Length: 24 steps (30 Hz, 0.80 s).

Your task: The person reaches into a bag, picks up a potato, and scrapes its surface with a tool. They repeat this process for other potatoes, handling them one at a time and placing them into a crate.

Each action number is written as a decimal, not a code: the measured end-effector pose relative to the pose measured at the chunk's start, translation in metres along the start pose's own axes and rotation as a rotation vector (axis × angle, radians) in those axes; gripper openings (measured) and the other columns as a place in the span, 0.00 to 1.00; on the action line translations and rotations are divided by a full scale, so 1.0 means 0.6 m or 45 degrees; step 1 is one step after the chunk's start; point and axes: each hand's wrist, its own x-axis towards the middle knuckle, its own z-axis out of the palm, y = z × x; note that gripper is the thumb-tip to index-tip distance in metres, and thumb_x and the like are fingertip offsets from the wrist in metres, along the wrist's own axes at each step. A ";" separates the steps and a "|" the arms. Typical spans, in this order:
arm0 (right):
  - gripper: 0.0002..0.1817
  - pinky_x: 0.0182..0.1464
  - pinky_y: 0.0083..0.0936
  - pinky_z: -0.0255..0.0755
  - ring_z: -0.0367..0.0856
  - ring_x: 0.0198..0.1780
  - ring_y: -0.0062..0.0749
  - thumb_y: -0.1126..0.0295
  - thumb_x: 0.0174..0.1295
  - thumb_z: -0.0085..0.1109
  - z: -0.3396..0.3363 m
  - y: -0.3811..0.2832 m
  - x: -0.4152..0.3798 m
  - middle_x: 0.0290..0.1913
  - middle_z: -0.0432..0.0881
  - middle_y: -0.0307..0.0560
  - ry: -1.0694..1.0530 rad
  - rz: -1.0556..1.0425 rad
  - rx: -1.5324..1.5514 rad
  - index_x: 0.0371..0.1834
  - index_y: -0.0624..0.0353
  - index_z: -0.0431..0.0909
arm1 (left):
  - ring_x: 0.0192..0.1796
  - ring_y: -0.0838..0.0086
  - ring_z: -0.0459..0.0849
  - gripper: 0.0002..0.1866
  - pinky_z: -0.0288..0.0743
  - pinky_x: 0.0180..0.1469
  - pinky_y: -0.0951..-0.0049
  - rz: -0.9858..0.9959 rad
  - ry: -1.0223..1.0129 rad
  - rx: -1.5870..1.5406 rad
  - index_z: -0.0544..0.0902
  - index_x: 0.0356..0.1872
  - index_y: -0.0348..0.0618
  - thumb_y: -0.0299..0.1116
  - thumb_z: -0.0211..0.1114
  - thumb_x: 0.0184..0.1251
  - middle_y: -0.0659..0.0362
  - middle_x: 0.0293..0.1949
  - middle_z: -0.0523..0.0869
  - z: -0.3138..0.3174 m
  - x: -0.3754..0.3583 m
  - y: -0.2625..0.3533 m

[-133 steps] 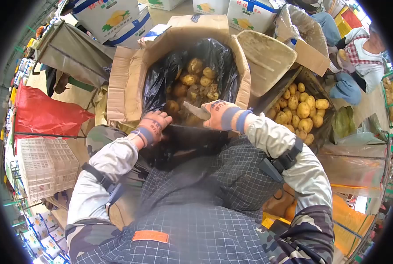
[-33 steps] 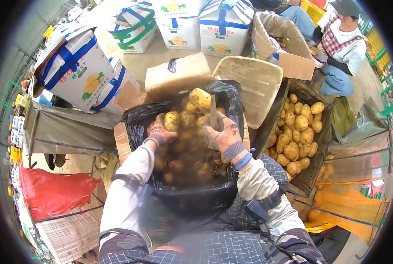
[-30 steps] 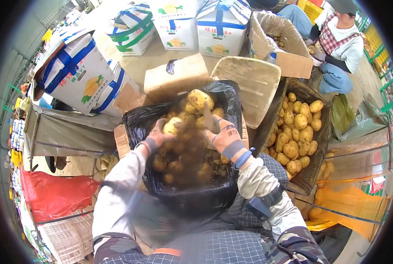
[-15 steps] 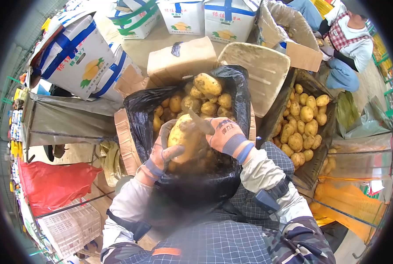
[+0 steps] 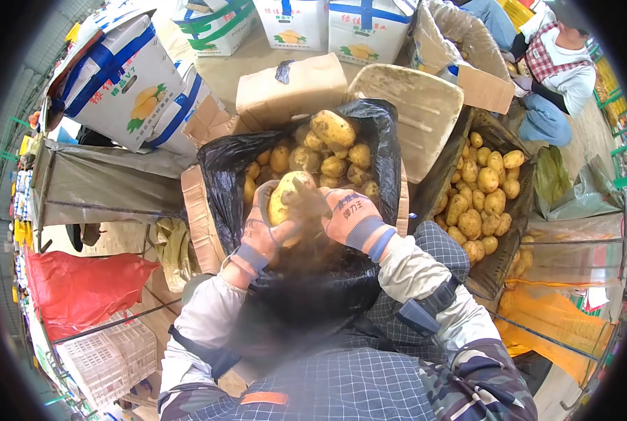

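My left hand [image 5: 266,228], in a pale orange glove, is wrapped round a large yellow potato [image 5: 283,200]. Its right side is covered by a brownish, motion-smeared tool that looks like a scraper or blade [image 5: 311,198]. The fingers of my right hand [image 5: 348,216], gloved the same way, are closed on that tool. Both hands are over a box lined with black plastic [image 5: 222,168]. Several potatoes [image 5: 332,130] are heaped inside it, beyond my hands. Dark blur hides the near part of the box.
At the right, a dark crate [image 5: 492,270] holds several potatoes. Beyond the lined box are a carton flap [image 5: 289,95] and a dirty pale tray [image 5: 412,116]. White cartons [image 5: 127,91] are stacked at the left. Another person [image 5: 559,63] sits at the upper right.
The potato in my left hand has turned and shifted slightly. My right hand has moved a little left with the tool, which now lies across the potato's right side.
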 end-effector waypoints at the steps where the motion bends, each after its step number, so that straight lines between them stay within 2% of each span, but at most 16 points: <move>1: 0.30 0.62 0.40 0.75 0.82 0.58 0.52 0.57 0.64 0.62 -0.003 -0.003 0.001 0.54 0.84 0.60 -0.046 0.027 0.009 0.68 0.58 0.73 | 0.64 0.66 0.76 0.46 0.72 0.67 0.67 -0.026 0.004 -0.043 0.65 0.70 0.41 0.39 0.78 0.49 0.52 0.62 0.75 0.000 -0.001 -0.003; 3: 0.29 0.61 0.40 0.76 0.83 0.57 0.52 0.57 0.64 0.62 0.016 0.021 0.015 0.53 0.84 0.60 0.218 0.093 -0.034 0.66 0.58 0.73 | 0.65 0.62 0.76 0.47 0.71 0.68 0.65 -0.066 0.012 -0.129 0.65 0.70 0.42 0.39 0.78 0.47 0.50 0.62 0.76 0.004 0.005 -0.004; 4: 0.28 0.60 0.40 0.76 0.83 0.57 0.53 0.58 0.64 0.62 0.011 0.028 0.020 0.53 0.85 0.60 0.350 0.126 -0.057 0.66 0.58 0.73 | 0.65 0.60 0.75 0.47 0.71 0.69 0.63 0.048 0.038 0.114 0.66 0.70 0.42 0.39 0.78 0.46 0.49 0.62 0.76 0.004 0.005 0.000; 6: 0.22 0.61 0.42 0.75 0.83 0.57 0.54 0.59 0.64 0.61 -0.024 0.041 0.024 0.54 0.85 0.59 0.322 0.274 0.004 0.56 0.59 0.77 | 0.66 0.54 0.74 0.48 0.70 0.70 0.60 0.265 0.086 0.595 0.67 0.70 0.43 0.40 0.79 0.43 0.47 0.61 0.76 0.006 -0.003 0.020; 7: 0.22 0.60 0.42 0.76 0.83 0.56 0.55 0.59 0.63 0.62 -0.031 0.046 0.027 0.54 0.85 0.59 0.294 0.317 0.084 0.57 0.59 0.78 | 0.67 0.50 0.72 0.48 0.68 0.70 0.57 0.259 0.088 0.886 0.69 0.69 0.44 0.40 0.79 0.41 0.46 0.62 0.76 0.013 -0.007 0.058; 8: 0.22 0.59 0.42 0.76 0.84 0.55 0.55 0.58 0.63 0.62 -0.035 0.049 0.027 0.53 0.86 0.59 0.269 0.361 0.166 0.57 0.59 0.79 | 0.67 0.50 0.72 0.47 0.69 0.70 0.57 0.280 0.090 0.933 0.69 0.69 0.44 0.40 0.79 0.41 0.46 0.62 0.76 0.014 -0.009 0.066; 10: 0.23 0.53 0.39 0.79 0.86 0.49 0.49 0.59 0.63 0.64 -0.019 0.051 0.025 0.49 0.88 0.55 0.382 0.284 0.253 0.58 0.59 0.80 | 0.66 0.50 0.73 0.47 0.70 0.68 0.58 0.324 0.102 1.027 0.70 0.68 0.43 0.39 0.80 0.41 0.46 0.61 0.77 0.017 -0.011 0.073; 11: 0.23 0.50 0.38 0.80 0.88 0.46 0.46 0.60 0.63 0.65 -0.013 0.052 0.026 0.47 0.89 0.53 0.438 0.240 0.298 0.59 0.59 0.81 | 0.64 0.52 0.76 0.43 0.72 0.68 0.57 0.292 0.143 0.615 0.70 0.68 0.42 0.43 0.75 0.48 0.47 0.61 0.78 0.014 -0.005 0.039; 14: 0.24 0.37 0.29 0.80 0.87 0.35 0.31 0.61 0.63 0.69 -0.018 0.060 0.037 0.42 0.90 0.47 0.223 0.268 0.938 0.60 0.60 0.81 | 0.64 0.53 0.79 0.39 0.73 0.68 0.54 -0.464 -0.170 -1.069 0.70 0.70 0.41 0.45 0.68 0.57 0.48 0.63 0.79 -0.008 0.005 0.034; 15: 0.23 0.34 0.27 0.78 0.85 0.34 0.27 0.62 0.63 0.69 -0.028 0.052 0.033 0.41 0.90 0.45 0.150 0.312 1.095 0.59 0.60 0.82 | 0.67 0.54 0.78 0.38 0.71 0.71 0.51 -0.523 -0.313 -1.331 0.69 0.73 0.42 0.48 0.62 0.63 0.49 0.67 0.78 -0.016 0.003 0.021; 17: 0.20 0.29 0.22 0.75 0.82 0.30 0.20 0.63 0.64 0.70 -0.056 0.029 0.022 0.39 0.89 0.42 0.002 0.405 1.411 0.56 0.60 0.84 | 0.69 0.54 0.78 0.39 0.72 0.71 0.50 -0.550 -0.288 -1.506 0.69 0.74 0.41 0.51 0.62 0.64 0.48 0.69 0.77 -0.016 -0.002 0.033; 23: 0.19 0.25 0.23 0.75 0.81 0.28 0.20 0.63 0.64 0.70 -0.014 0.044 0.034 0.39 0.89 0.44 0.150 0.205 1.290 0.54 0.64 0.84 | 0.69 0.51 0.76 0.41 0.72 0.70 0.47 -0.549 -0.246 -1.714 0.68 0.75 0.44 0.58 0.60 0.65 0.49 0.71 0.75 -0.014 0.002 0.044; 24: 0.19 0.29 0.25 0.76 0.83 0.30 0.23 0.63 0.63 0.70 -0.015 0.045 0.033 0.40 0.89 0.44 0.156 0.240 1.274 0.53 0.63 0.85 | 0.69 0.50 0.77 0.42 0.72 0.70 0.46 -0.530 -0.254 -1.677 0.68 0.75 0.44 0.58 0.61 0.64 0.49 0.72 0.74 -0.016 0.003 0.047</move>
